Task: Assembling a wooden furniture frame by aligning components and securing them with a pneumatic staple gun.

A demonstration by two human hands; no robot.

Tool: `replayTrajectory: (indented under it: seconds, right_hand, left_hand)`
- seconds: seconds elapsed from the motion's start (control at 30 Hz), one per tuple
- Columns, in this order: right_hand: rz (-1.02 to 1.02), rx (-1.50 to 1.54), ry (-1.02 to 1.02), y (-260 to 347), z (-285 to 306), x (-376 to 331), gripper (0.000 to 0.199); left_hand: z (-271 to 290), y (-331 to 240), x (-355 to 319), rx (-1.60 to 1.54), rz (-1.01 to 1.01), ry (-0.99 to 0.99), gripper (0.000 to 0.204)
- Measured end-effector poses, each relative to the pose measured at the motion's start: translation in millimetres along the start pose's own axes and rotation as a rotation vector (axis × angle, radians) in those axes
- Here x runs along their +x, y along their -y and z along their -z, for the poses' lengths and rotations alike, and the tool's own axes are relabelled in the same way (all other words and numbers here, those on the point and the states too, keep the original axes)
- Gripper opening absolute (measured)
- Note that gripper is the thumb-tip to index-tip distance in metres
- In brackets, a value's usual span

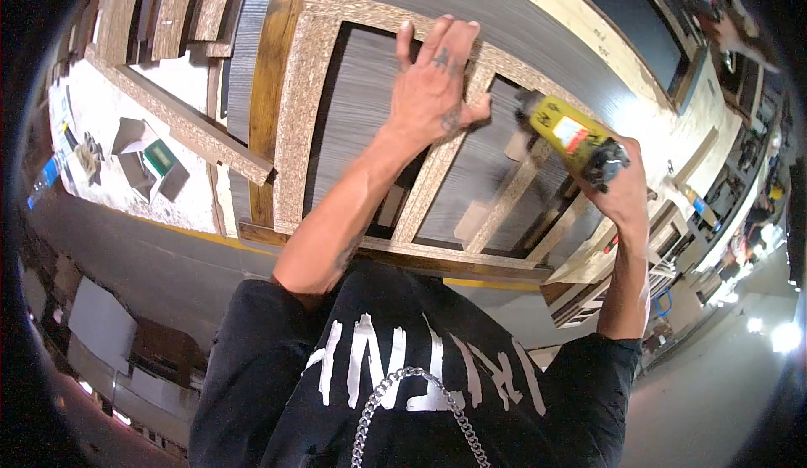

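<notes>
A ladder-like frame of chipboard strips lies on a grey wood-grain panel in front of me. My left hand rests open on the frame, its fingers reaching over the far rail and its thumb beside a crosspiece. In my right hand is a yellow and black nail gun. Its nose is over the frame's far rail, right of my left hand; blur hides whether it touches. My right fingers are mostly hidden behind the tool.
A loose chipboard strip lies slantwise at the left. Beyond it is an open carton with a green box in it, near a blue-labelled bottle. Chipboard pieces stand at the far left. A dark framed panel lies far right.
</notes>
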State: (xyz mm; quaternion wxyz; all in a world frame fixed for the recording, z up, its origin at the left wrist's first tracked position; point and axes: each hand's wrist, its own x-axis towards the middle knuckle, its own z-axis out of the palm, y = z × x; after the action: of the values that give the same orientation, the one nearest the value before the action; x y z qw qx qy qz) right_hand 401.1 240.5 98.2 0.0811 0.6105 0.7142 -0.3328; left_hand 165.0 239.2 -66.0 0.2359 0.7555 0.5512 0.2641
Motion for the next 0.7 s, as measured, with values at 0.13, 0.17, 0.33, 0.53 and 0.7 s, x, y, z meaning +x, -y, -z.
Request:
replayTrajectory:
  seconds: [0.13, 0.17, 0.33, 0.53, 0.7]
  right_hand:
    - [-0.074, -0.045, 0.118, 26.9, -5.0, 40.5, 0.038]
    - [-0.102, -0.028, 0.113, 30.2, -7.8, 46.2, 0.036]
    - [-0.152, 0.011, 0.115, 33.2, -11.0, 52.9, 0.033]
    - [-0.136, 0.017, 0.109, 39.3, -5.9, 52.9, 0.035]
    - [-0.183, -0.028, 0.135, 42.5, -5.1, 54.7, 0.036]
  left_hand:
    - [-0.9, 2.4, -2.7, -0.039, 0.015, 0.006, 0.096]
    - [-2.0, 3.5, -4.1, -0.038, 0.020, 0.012, 0.096]
    - [-0.1, 1.7, -2.2, -0.074, 0.038, 0.009, 0.094]
    - [-2.1, 1.8, -2.3, -0.110, 0.029, -0.009, 0.096]
    - [-1.7, -0.6, -1.9, -0.119, 0.054, 0.025, 0.097]
